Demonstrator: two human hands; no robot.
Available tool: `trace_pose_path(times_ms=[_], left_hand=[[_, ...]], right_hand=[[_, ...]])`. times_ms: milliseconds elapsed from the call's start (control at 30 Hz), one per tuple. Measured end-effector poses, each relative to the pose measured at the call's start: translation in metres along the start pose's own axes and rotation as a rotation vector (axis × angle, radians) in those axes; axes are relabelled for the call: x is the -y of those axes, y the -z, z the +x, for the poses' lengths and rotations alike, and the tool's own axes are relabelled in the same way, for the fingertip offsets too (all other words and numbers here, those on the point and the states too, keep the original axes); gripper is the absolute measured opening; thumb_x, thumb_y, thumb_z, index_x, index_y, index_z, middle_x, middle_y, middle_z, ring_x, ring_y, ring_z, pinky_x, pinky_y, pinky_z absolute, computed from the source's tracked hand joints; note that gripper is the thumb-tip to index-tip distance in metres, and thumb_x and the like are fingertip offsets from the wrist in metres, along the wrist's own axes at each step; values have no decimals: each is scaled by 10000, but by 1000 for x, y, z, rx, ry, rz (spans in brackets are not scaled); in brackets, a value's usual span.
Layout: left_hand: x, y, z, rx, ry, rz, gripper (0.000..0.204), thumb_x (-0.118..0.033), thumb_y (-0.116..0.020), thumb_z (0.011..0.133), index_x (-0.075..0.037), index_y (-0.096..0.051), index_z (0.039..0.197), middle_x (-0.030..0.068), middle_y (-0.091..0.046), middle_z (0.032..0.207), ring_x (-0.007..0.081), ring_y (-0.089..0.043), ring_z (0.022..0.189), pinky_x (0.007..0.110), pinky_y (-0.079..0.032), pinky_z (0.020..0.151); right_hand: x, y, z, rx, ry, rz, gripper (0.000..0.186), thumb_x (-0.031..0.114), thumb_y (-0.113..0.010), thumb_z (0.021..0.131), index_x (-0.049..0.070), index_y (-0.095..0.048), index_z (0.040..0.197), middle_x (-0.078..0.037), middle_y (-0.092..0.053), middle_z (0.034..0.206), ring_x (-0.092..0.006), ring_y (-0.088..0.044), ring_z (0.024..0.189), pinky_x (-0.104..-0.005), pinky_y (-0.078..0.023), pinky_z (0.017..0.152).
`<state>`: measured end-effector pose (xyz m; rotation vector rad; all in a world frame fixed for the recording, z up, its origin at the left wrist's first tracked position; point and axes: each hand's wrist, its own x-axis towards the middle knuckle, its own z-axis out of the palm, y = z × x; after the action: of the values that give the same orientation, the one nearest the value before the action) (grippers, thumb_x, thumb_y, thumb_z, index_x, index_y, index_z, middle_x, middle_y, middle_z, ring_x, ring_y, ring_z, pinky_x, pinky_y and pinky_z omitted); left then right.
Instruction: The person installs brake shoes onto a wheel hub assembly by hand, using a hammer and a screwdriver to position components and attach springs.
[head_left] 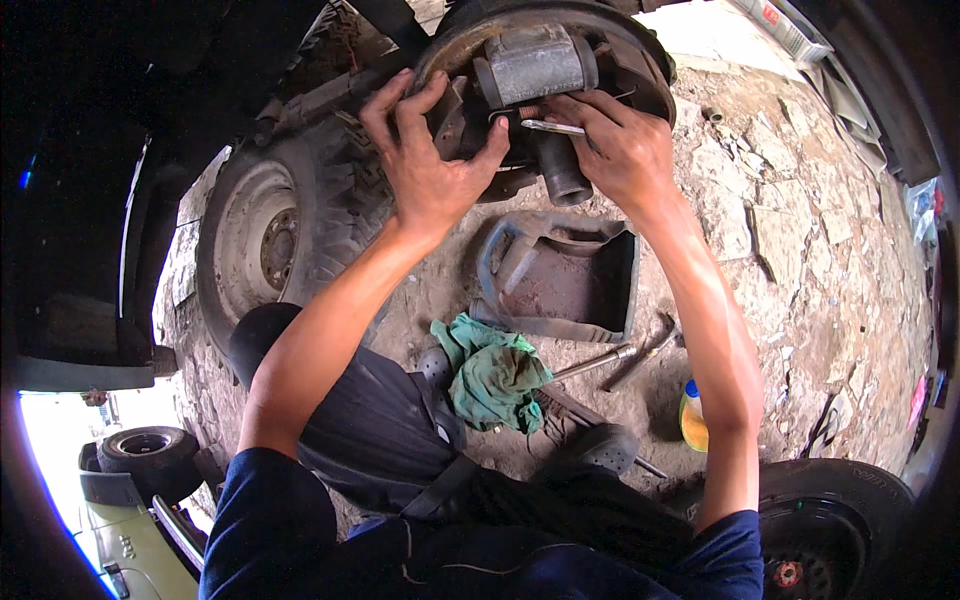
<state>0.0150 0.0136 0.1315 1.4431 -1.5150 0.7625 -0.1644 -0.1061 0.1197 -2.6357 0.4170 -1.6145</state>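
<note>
A rusty drum brake assembly (626,68) is in front of me at the top. A grey metal block (535,66) spans its middle, and a small coil spring (530,112) lies just below the block. My left hand (428,160) is open at the assembly's left side. Its fingers spread over the brake shoe and its thumb reaches toward the spring. My right hand (622,145) is closed around a slim silvery metal tool (552,127), whose end points left, close under the spring. Its fingertips are partly hidden beneath the block. A dark metal tube (567,178) sticks out below.
Beneath the assembly lies a cut-open plastic container (490,300). Near my feet are a green rag (495,375), a metal bar (595,362), a hammer (640,355) and a yellow bottle (693,415). A wheel (265,235) stands left; another tyre (840,480) is lower right.
</note>
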Motion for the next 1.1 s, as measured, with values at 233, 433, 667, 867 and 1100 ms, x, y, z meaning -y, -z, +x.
trace_pose_path(times_ms=[233, 433, 667, 867, 1100], left_hand=[[8, -6, 5, -55, -148, -45, 660, -193, -817, 667, -48, -488, 1220, 147, -426, 1243, 347, -420, 1217, 462, -406, 1000], [17, -3, 7, -52, -226, -74, 652, -186, -813, 652, -62, -501, 1210, 123, -476, 1227, 346, -421, 1240, 488, -371, 1038], [14, -7, 8, -57, -213, -122, 642, -181, -824, 683, -30, -481, 1204, 156, -502, 1240, 356, -467, 1215, 496, -357, 1072], [17, -5, 8, -37, -217, -159, 650, -174, -826, 683, -25, -477, 1211, 158, -502, 1242, 358, -460, 1226, 501, -353, 1079], [16, -10, 7, -59, -194, -205, 637, -180, -811, 647, -38, -489, 1178, 140, -500, 1206, 351, -455, 1193, 531, -355, 1068]], right_hand=[[19, 12, -5, 53, -138, -66, 327, 109, -729, 786, 132, -698, 1111, -36, -690, 1107, -238, -707, 815, -323, -580, 658], [75, 33, -35, 47, -458, 88, 341, 191, -722, 856, 10, -638, 1133, -128, -640, 1183, -265, -696, 823, -319, -554, 641], [142, 41, -43, 8, -1003, 754, 289, 265, -492, 1005, -19, -509, 955, -97, -467, 702, -236, -459, 596, -352, -414, 586], [157, -45, -78, -203, -1242, 778, 310, 261, -403, 1043, -1, -510, 917, -109, -478, 678, -206, -474, 626, -348, -392, 587], [153, -95, -46, -408, -1008, 505, 177, 121, -474, 995, -13, -566, 1064, -218, -608, 825, -398, -613, 732, -431, -476, 665]])
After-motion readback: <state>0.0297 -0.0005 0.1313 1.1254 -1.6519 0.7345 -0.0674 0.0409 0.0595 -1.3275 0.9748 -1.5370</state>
